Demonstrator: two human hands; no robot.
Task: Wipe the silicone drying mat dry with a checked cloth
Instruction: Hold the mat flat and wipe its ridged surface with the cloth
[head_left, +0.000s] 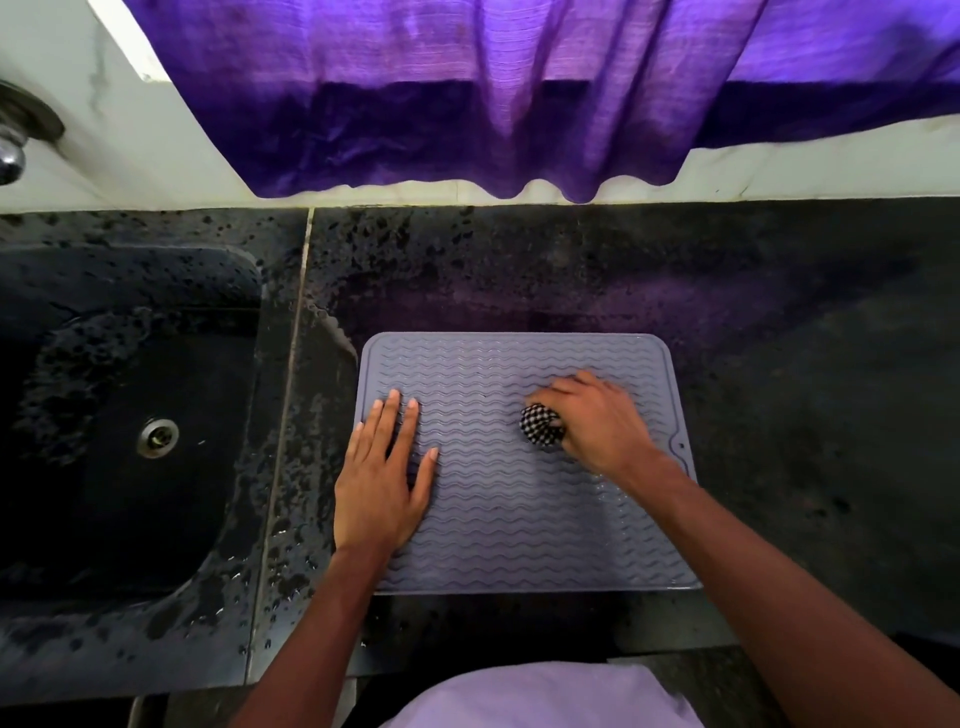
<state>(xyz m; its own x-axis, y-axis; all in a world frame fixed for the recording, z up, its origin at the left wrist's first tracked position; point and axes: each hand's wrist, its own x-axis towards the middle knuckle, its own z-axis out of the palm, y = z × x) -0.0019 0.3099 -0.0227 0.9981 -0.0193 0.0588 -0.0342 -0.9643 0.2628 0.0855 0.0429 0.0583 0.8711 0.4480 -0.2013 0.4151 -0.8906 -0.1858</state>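
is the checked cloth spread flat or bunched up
Bunched up. The checked cloth shows only as a small wad gripped under the right hand on the silicone drying mat.

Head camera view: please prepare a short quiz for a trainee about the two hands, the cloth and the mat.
1. True or false: the left hand lies flat and open on the grey wavy-ribbed silicone mat.
2. Which hand has its grip on the bunched black-and-white checked cloth?
3. The black sink is on which side of the mat: A left, B right, C behind?

Key: 1 true; 2 the right hand; 3 A.
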